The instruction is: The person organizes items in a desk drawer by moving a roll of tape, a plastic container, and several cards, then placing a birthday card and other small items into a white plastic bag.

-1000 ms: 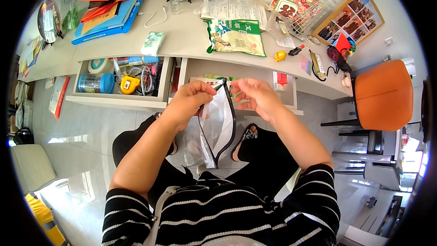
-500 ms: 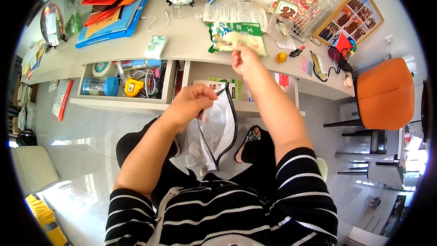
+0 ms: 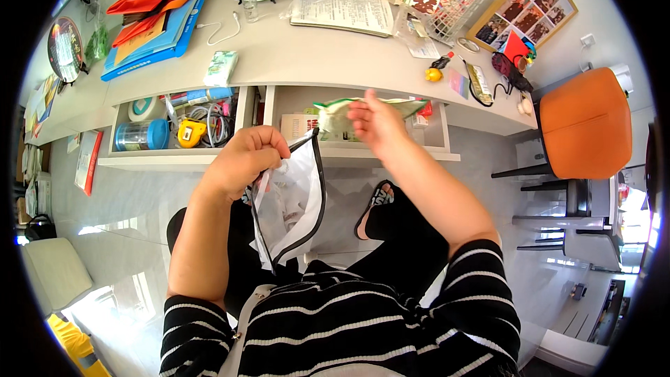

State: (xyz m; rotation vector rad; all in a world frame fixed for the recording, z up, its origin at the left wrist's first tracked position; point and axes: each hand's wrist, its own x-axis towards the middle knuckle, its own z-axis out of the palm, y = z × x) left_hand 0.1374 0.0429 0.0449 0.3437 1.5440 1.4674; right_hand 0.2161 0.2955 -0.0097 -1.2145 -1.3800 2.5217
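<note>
My left hand (image 3: 252,160) pinches the rim of a clear, black-edged zip pouch (image 3: 300,199), which hangs with its mouth wide apart over my lap. A green and pale packet (image 3: 333,116) is at the desk's drawer (image 3: 279,101), tilted and seen nearly edge-on. My right hand (image 3: 377,122) is at the middle of that packet, fingers curled on its near side and thumb raised at its upper edge. The hand hides part of the packet and of its grip. Beneath the packet, printed boxes (image 3: 299,126) lie in the drawer.
A second drawer on the left holds a yellow tape measure (image 3: 190,132), a blue-lidded jar (image 3: 143,136) and cables. On the desk (image 3: 300,56) are folders (image 3: 150,42), papers (image 3: 342,12), a tissue pack (image 3: 221,68) and a wire rack (image 3: 453,14). An orange chair (image 3: 583,126) stands right.
The packet has left the desktop and come toward me over the drawer, along with my right hand. My left hand and the pouch have shifted left, and the pouch mouth gapes wider.
</note>
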